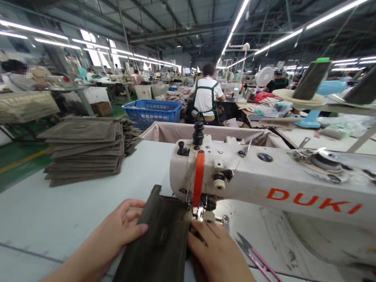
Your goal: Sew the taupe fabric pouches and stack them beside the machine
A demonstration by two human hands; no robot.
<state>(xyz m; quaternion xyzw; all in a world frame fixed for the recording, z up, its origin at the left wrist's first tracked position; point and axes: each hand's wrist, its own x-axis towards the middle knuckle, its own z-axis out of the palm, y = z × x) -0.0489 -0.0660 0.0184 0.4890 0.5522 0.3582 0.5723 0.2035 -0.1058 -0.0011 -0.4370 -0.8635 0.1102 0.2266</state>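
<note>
A dark olive-brown fabric panel (158, 251) lies lengthwise on the white sewing table, its right edge beside the needle area of a sewing machine (248, 175). My left hand (122, 224) grips the panel's left edge, the thumb on top and the other fingers bent at the side. Close to the presser foot (205, 215), my right hand (217, 255) has its fingers bent and pressed against the right edge. Its fingertips are partly hidden. Pink-handled thread snips (265, 267) rest on the table to the right of that hand.
A stack of similar fabric panels (85, 147) stands at the table's left. Behind the machine is a cloth-lined bin (171, 132), with a blue crate (153, 112) beyond. Thread cones (312, 80) stand at upper right. A person in a white shirt (205, 95) sits ahead.
</note>
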